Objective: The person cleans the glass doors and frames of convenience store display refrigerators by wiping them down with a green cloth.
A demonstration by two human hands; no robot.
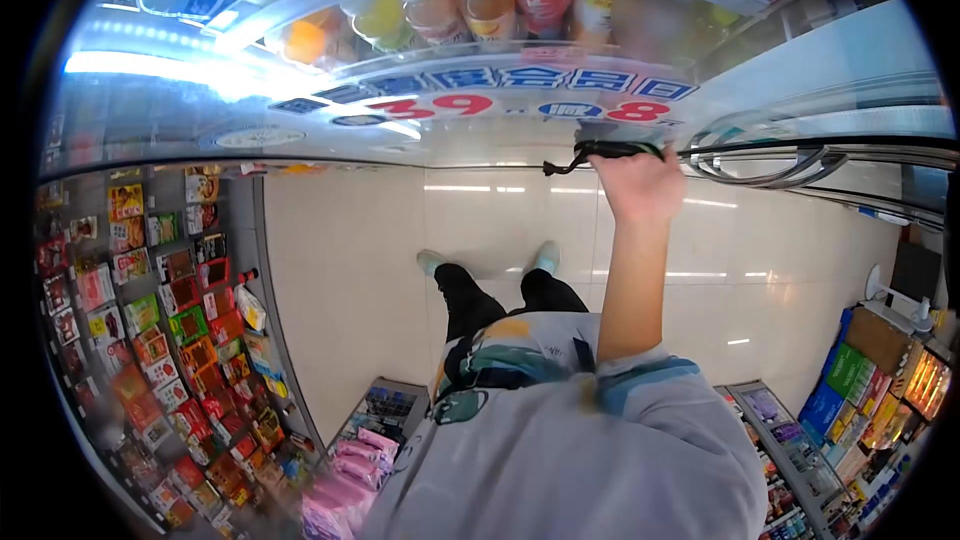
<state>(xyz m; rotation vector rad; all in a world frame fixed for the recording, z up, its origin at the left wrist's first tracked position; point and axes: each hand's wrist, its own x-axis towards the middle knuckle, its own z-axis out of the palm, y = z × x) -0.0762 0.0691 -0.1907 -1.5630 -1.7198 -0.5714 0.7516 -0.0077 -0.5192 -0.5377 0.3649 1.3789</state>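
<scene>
My right hand reaches forward from a short sleeve, its fingers closed around a long, dark, flat thing seen nearly edge-on. A short black cord hangs from its left end; I cannot make out its exact kind. It is close to the edge of a glass cooler front printed with blue and red lettering. Chrome door handle bars curve just right of the hand. Behind the glass stand several bottles, among them an orange-brown drink and a red one. My left hand is out of sight.
A tall snack rack runs along the left side. Pink packages fill a low shelf behind me on the left. Boxes and another goods shelf stand at the right. Pale tiled floor lies around my feet.
</scene>
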